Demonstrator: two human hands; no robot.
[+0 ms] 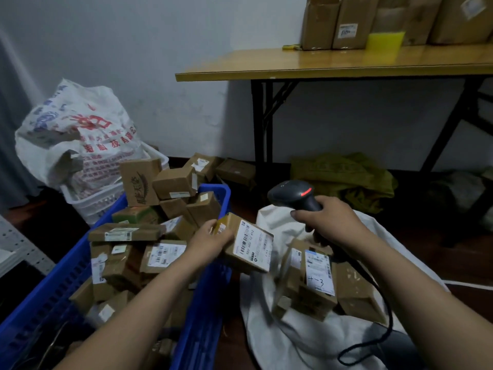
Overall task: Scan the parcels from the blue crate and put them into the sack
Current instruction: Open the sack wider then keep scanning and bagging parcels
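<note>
Blue crate (202, 316) on dark floor (456, 263); left hand (210, 240) grips parcel (253, 244), right hand (333, 217) grips scanner (290, 194); white wall (160, 62)

Cardboard boxes (349, 20) stand on a wooden table (266, 65), and a printed white bag (80, 129) sits in a white basket (92, 202)

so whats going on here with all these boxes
A person is scanning parcels. The left hand holds a small cardboard parcel, label up, over the gap between the blue crate and the white sack. The right hand grips a black scanner above the sack. The crate is piled with boxes, and a few others lie in the sack.
</note>
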